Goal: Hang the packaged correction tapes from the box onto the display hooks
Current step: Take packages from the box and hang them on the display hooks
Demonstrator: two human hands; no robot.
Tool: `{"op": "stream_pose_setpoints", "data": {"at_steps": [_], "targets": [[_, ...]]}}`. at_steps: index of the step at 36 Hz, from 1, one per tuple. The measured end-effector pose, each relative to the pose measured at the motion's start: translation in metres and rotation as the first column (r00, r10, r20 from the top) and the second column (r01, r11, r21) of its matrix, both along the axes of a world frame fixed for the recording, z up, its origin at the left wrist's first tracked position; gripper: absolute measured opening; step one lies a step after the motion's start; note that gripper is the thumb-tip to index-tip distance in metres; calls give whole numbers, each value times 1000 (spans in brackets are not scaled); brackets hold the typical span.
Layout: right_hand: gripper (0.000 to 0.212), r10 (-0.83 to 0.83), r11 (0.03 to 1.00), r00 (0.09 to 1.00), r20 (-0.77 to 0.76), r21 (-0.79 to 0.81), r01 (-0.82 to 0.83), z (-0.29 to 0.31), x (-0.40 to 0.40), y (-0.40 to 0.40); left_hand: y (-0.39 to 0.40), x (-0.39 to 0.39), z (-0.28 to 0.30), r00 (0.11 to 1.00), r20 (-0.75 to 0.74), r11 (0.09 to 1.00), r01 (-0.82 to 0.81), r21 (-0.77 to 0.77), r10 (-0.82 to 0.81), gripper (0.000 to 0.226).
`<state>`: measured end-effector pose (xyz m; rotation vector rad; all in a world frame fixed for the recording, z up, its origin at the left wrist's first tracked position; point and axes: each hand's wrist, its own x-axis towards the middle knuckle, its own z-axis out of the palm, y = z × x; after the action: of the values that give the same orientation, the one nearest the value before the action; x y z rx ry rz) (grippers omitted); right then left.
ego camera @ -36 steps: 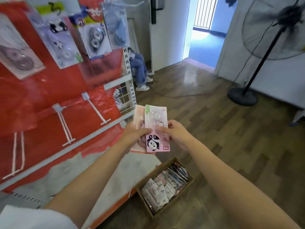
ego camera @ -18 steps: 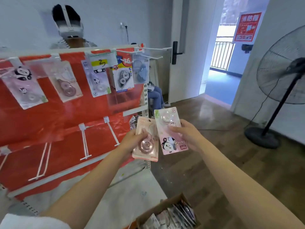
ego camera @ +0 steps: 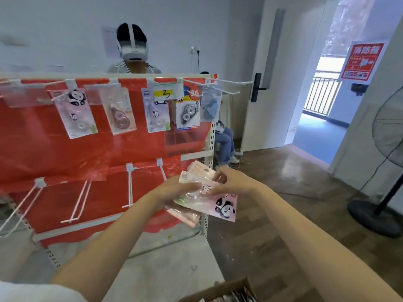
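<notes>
Scanning from the left: the red display rack (ego camera: 54, 149) fills that side, its top rail already carrying five hung packages (ego camera: 122, 110) in a row, while the bare white lower hooks (ego camera: 130, 188) jut forward below with open air in front of them. Two more empty hooks (ego camera: 226, 87) stick out past the rack's right edge at the top. Beyond the rail stands another person wearing a headset (ego camera: 133, 49).

In the middle, the left hand (ego camera: 172, 192) curls its fingers under a fanned stack of correction tape packages (ego camera: 196, 205), just in front of the rack's right upright post. The right hand (ego camera: 233, 182) comes in from the other side, fingers pinching the pink panda package (ego camera: 224, 205) on top of the stack.

Further right, wooden floor (ego camera: 294, 192) runs clear to an open doorway, with a standing fan (ego camera: 388, 171) at the far edge.

At the bottom edge, the cardboard box (ego camera: 226, 290) peeks in, more packages inside it, blurred.
</notes>
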<state>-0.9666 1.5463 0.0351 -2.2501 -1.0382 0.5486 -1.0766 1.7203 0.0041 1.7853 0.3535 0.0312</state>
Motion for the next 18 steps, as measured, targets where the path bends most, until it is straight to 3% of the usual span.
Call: {"op": "stream_pose_setpoints", "data": {"at_steps": [3,5,10,13,18], "targets": [[62,-144,983,989,32,119,140,-4,3,6,3,-4,-3,995,32,994,-92,-62,94,20],[69,-243,942,969,-39,230,246,-8,6,10,4,-4,-2,974,56,964,-205,-169,217,18],[58,-317,890,914,-254,254,380,-12,9,15,5,-2,8,862,57,770,-419,-481,504,19],[37,-242,908,905,-351,247,339,-11,1,16,2,1,12,854,80,724,-381,-575,514,20],[27,-127,862,866,-484,379,338,-21,-4,25,-9,10,11,877,168,737,-260,-624,451,17]]}}
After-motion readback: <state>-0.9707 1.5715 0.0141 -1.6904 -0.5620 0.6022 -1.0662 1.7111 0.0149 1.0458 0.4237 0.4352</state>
